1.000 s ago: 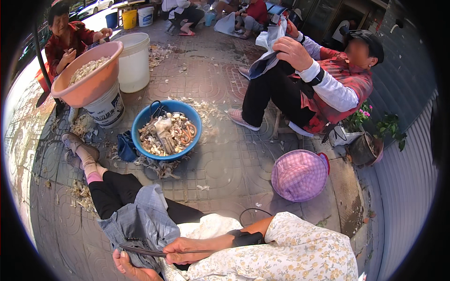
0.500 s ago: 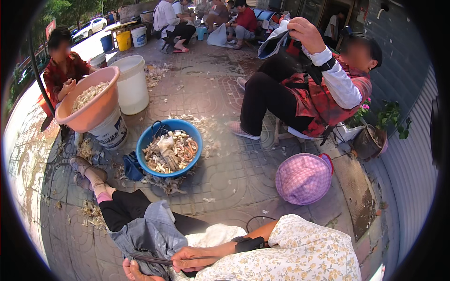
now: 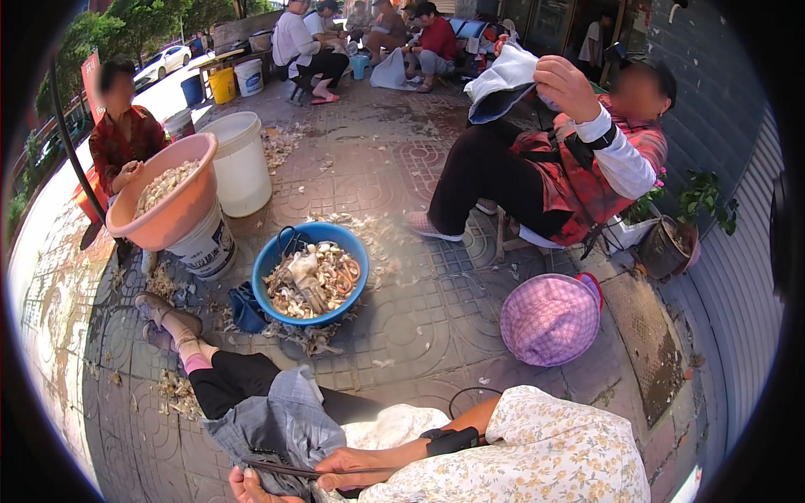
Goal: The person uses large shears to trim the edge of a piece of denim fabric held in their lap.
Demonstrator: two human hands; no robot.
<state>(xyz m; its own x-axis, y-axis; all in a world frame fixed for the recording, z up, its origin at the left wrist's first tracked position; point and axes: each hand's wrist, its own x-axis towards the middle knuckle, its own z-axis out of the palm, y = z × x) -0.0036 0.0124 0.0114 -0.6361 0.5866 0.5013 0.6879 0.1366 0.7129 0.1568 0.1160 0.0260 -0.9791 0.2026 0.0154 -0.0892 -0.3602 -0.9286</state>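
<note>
Across my lap lies a crumpled grey cloth (image 3: 281,419), over black trousers. A thin dark strap (image 3: 281,469) stretches along its lower edge between my two hands. My right hand (image 3: 352,469) comes in from the right and is closed around the strap, with a dark band on its wrist. My left hand (image 3: 251,486), cut off by the lower edge of the picture, has its fingers curled at the strap's other end. What lies inside the left fingers is partly hidden. A white flower-patterned garment (image 3: 537,453) covers my right arm.
A blue basin (image 3: 362,281) of peeled pieces and scraps stands ahead, beside a dark blue cloth (image 3: 247,308). An orange basin (image 3: 138,226) rests on a bucket (image 3: 204,249). A pink checked hat-like thing (image 3: 549,323) lies right. Co-workers sit around; one holds up a cloth (image 3: 501,80).
My view has shifted slightly. Both my hands stay at the strap with little movement. The co-worker at the right has turned the raised cloth, so its pale side shows.
</note>
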